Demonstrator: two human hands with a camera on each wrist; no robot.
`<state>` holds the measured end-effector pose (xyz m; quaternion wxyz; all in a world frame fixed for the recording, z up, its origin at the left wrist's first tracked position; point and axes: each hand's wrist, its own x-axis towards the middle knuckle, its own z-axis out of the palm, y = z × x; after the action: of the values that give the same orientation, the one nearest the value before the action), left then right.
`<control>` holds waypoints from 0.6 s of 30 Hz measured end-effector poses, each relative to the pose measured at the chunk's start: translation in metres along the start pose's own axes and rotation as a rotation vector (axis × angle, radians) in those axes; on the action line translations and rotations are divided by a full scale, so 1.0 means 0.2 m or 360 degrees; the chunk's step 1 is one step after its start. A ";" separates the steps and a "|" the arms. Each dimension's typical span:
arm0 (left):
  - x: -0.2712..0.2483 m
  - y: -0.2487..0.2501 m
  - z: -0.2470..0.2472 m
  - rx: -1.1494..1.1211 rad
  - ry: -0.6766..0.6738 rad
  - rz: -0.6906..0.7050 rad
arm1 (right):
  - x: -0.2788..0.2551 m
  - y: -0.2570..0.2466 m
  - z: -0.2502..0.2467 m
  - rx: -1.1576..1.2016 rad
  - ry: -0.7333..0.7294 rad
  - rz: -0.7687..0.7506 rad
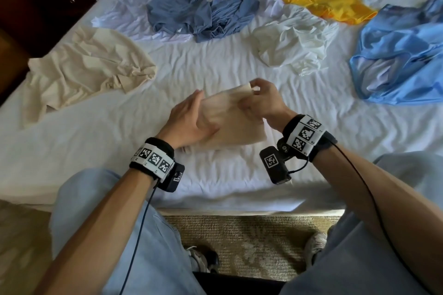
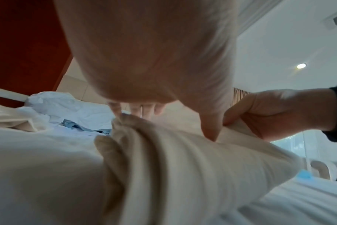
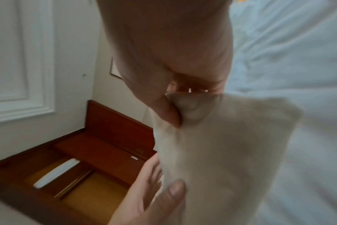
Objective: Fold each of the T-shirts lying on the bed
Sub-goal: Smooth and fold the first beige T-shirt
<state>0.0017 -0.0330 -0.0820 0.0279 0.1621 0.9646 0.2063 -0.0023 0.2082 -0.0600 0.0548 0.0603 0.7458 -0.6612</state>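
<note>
Bed point(image 1: 96, 141) with white sheet. Patterned carpet point(image 1: 239, 242) along its near edge, dark wooden furniture point(image 3: 113, 130) at its left, recessed ceiling light point(image 2: 301, 65) above.

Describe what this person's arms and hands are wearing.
The left grip and right grip are ungloved hands; the forearms show no sleeves. Each wrist wears a black band wrapped in white panels printed with black square marker codes: left band, right band. A small black camera with its own marker is mounted on each band, and a thin dark cable runs along each forearm.

Left hand point(image 1: 189, 119) and right hand point(image 1: 263, 100) close together, each in a pinch.
</note>
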 end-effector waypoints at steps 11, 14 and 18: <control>-0.08 0.25 -0.25 -0.1167 0.0469 0.0084 | -0.20 -0.37 0.06 -0.0372 -0.0151 -0.0927; -0.10 0.29 -0.31 -0.1168 0.0591 0.0130 | -0.17 -0.37 -0.01 -0.0667 -0.0032 -0.0844; -0.10 0.36 -0.46 -0.1235 0.0619 0.0172 | -0.17 -0.46 -0.12 -0.0511 -0.0023 -0.0681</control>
<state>0.0315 -0.0122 0.0305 -0.1064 0.1480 0.7930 0.5813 0.0164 0.2205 0.0394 -0.0721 -0.1128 0.8364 -0.5315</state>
